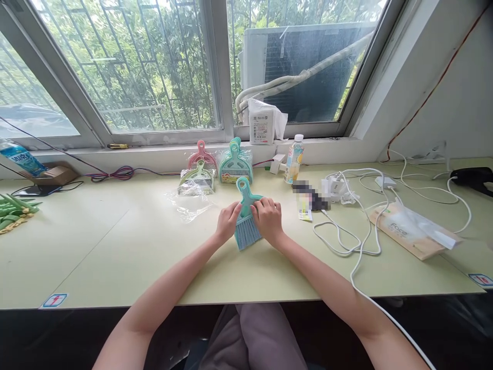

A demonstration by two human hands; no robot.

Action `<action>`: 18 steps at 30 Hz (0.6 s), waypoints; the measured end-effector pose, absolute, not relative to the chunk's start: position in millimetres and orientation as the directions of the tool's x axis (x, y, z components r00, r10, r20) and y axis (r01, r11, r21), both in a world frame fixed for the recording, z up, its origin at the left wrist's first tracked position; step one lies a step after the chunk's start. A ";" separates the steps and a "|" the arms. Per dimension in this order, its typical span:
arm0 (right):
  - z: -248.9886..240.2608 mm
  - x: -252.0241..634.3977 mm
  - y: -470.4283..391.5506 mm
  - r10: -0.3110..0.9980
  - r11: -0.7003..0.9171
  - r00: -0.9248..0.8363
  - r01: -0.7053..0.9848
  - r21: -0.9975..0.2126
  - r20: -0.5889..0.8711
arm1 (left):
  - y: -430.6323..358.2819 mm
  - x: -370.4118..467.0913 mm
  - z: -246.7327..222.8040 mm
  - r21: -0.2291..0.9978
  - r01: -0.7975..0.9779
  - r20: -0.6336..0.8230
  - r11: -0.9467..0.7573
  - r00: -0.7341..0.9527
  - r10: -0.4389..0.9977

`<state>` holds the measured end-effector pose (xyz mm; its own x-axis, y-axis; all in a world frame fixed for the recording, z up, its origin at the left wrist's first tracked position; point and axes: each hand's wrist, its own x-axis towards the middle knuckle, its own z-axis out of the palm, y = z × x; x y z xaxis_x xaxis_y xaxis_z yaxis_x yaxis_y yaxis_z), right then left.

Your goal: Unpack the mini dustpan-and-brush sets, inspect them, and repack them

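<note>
Teal brush x1 btwn 2 hands

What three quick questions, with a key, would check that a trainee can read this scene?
1. The brush held by the left hand and right hand is: (a) pink; (b) teal; (c) yellow.
2. True or false: the white-capped bottle lies on its side.
3. Fill in: the green bundle lies towards the ____ end of the table.

Key: 1 b; 2 false; 3 left.
</note>
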<state>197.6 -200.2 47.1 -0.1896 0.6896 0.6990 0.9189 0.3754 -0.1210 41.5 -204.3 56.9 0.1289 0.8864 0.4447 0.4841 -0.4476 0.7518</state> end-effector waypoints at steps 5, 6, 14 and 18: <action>49.9 196.6 -201.5 0.701 0.402 -0.226 0.909 -0.112 0.676 | -202.2 40.0 54.8 0.754 0.525 0.420 -0.395 0.078 0.904; 50.2 196.3 -201.8 0.702 0.413 -0.237 0.904 -0.112 0.671 | -202.0 40.2 54.2 0.758 0.524 0.420 -0.389 0.064 0.905; 44.3 203.6 -192.0 0.755 0.403 -0.078 0.838 -0.367 0.651 | -202.5 43.6 51.8 0.795 0.460 0.363 -0.394 0.158 0.918; 42.1 204.4 -187.7 0.795 0.422 -0.002 0.720 -0.551 0.606 | -201.6 45.5 52.8 0.799 0.449 0.349 -0.400 0.194 0.917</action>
